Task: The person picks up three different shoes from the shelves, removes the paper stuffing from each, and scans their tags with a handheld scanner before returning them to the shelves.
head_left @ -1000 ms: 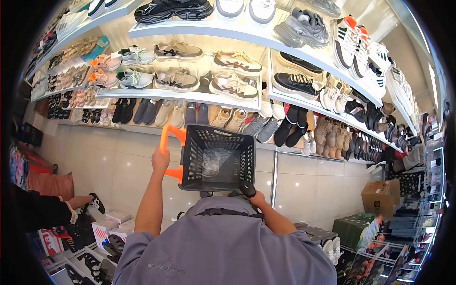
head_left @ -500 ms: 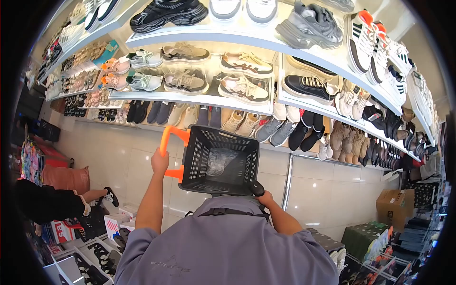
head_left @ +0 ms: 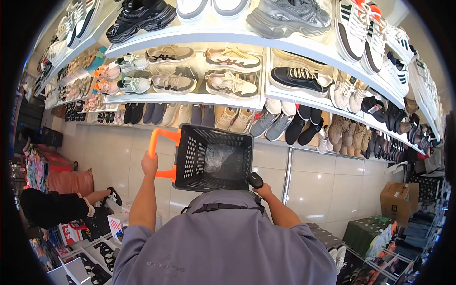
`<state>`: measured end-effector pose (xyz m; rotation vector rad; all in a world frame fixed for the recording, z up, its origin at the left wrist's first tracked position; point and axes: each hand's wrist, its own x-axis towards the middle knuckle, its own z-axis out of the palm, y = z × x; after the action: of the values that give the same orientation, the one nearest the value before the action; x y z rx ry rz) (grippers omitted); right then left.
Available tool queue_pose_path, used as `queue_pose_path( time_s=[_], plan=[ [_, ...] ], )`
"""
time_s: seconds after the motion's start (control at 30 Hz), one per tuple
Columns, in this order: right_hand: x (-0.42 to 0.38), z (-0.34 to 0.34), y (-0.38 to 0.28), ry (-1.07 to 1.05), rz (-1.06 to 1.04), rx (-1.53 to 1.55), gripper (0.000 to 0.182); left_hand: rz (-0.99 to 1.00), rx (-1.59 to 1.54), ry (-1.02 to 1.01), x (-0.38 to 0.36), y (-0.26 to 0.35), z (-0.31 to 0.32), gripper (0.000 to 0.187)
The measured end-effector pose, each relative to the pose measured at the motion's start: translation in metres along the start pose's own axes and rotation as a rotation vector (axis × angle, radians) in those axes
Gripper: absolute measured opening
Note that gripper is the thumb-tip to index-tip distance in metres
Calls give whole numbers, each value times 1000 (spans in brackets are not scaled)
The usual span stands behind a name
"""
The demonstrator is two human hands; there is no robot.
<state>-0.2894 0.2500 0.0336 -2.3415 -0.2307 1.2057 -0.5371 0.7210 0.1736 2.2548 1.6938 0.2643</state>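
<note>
A black shopping basket (head_left: pixel 240 159) with perforated walls stands in front of my body, and crumpled clear plastic (head_left: pixel 217 158) lies inside it. My left hand (head_left: pixel 149 164) is wrapped round the basket's orange handle (head_left: pixel 154 140) on the left side. Near the basket's lower right corner, my right hand (head_left: pixel 264 190) is closed on a black rounded object (head_left: pixel 255 180), whose lower part is hidden.
Shelves (head_left: pixel 185 98) of shoes curve across the front. A cardboard box (head_left: pixel 399 202) stands at the right, with a dark green box (head_left: pixel 365 233) nearer. Another person (head_left: pixel 52 205) is at the left, beside a pink sack (head_left: pixel 70 181). Shoe racks flank me below.
The basket and both hands sit slightly further left in view. The shelves appear larger and shifted left. Both hands keep their holds.
</note>
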Motion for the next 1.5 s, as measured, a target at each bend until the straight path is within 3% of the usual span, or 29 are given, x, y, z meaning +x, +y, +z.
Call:
queue_pose_path(
  time_s=[0.3, 0.43, 0.57, 0.93, 1.0, 1.13, 1.23, 1.3, 1.5],
  plan=[
    [12, -2, 16, -17, 87, 64, 49, -49, 7, 0, -4, 6, -1, 26],
    [10, 8, 19, 94, 14, 43, 41, -93, -4, -11, -7, 10, -3, 26],
    [12, 25, 11, 75, 62, -21, 38, -14, -141, -72, 5, -5, -1, 29],
    [-11, 86, -114, 57, 19, -263, 56, 67, -343, -180, 38, -19, -20, 30],
    [-13, 93, -133, 64, 8, -266, 58, 25, -382, -274, 46, -25, -18, 31],
    [-17, 98, -159, 53, -35, -279, 60, 140, -321, -297, 63, -23, -23, 32],
    [-20, 99, -164, 70, 28, -273, 58, 146, -219, -423, 73, -14, -30, 36],
    [-22, 99, -161, 82, 45, -244, 58, 283, -208, -190, 73, -11, -24, 40],
    [-22, 90, -149, 47, 87, -190, 56, 457, -135, 45, 71, 33, -29, 50]
  ],
)
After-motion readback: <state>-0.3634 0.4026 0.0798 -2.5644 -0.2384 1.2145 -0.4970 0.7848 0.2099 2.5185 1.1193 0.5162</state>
